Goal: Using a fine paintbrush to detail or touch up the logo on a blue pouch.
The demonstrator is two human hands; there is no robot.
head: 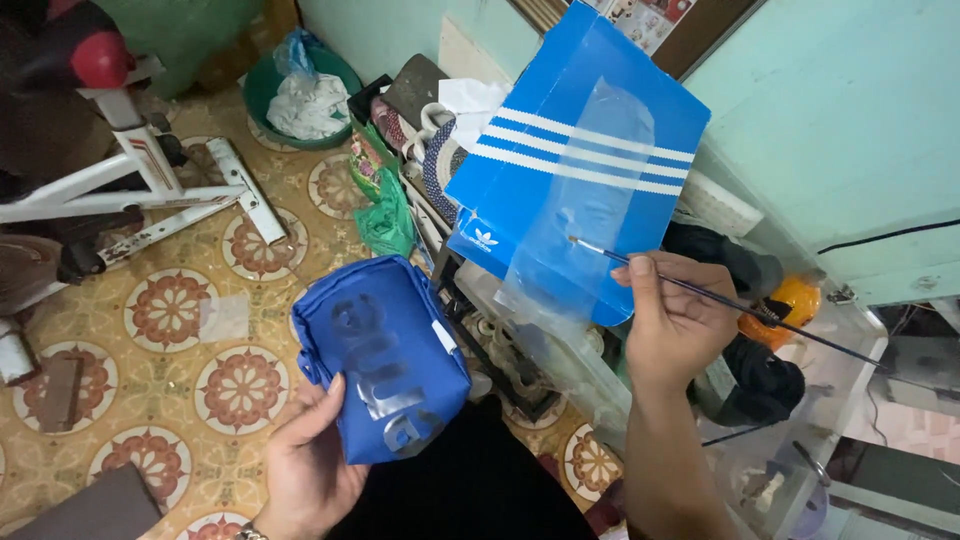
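Counting one pouch, one brush, two hands.

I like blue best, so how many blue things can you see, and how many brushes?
Blue pouches: 1, the blue pouch in the left hand
Blue boxes: 1, the striped blue box
Brushes: 1, the thin paintbrush in the right hand
Total: 3

A green basin of rags sits on patterned floor tiles near a white exercise frame.
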